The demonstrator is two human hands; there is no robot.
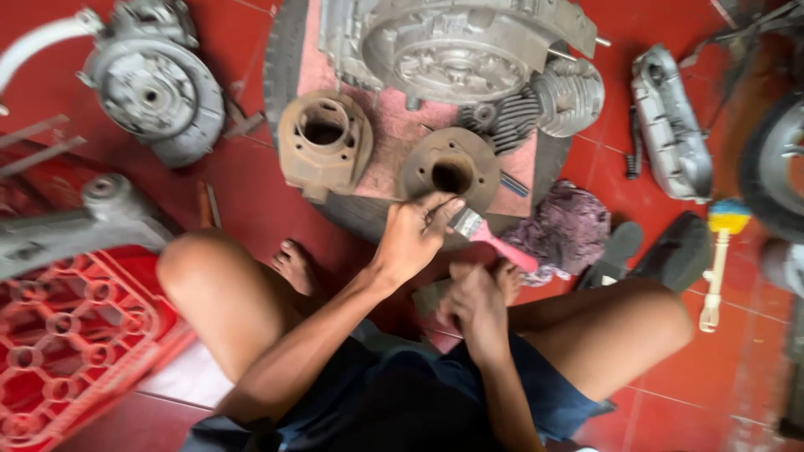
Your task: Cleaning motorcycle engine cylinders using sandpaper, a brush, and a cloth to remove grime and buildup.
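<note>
A red plastic crate with a ring-patterned lattice is lying at the far left, with a grey cast-metal arm resting across its top edge. Above it, a round grey engine casing with a hub in its middle is sitting on the red tiled floor. Further right, a rusty brown engine cylinder with a round bore is standing on a pinkish board that is lying over a dark tyre; a large grey crankcase with a circular recess is occupying the board's far end. The left hand is reaching forward and closing its fingers around the metal collar of a pink-handled paintbrush, the bristles touching the near rim of a rusty round flanged cylinder part. The right hand is curling loosely near the lap, just beside the brush handle (whether it is gripping anything, I cannot tell). Behind the flanged part, a grey finned cylinder head is lying on its side. A crumpled purple rag is lying right of the brush, then a silver elongated engine cover, and a yellow-and-blue-headed brush with a cream handle.
</note>
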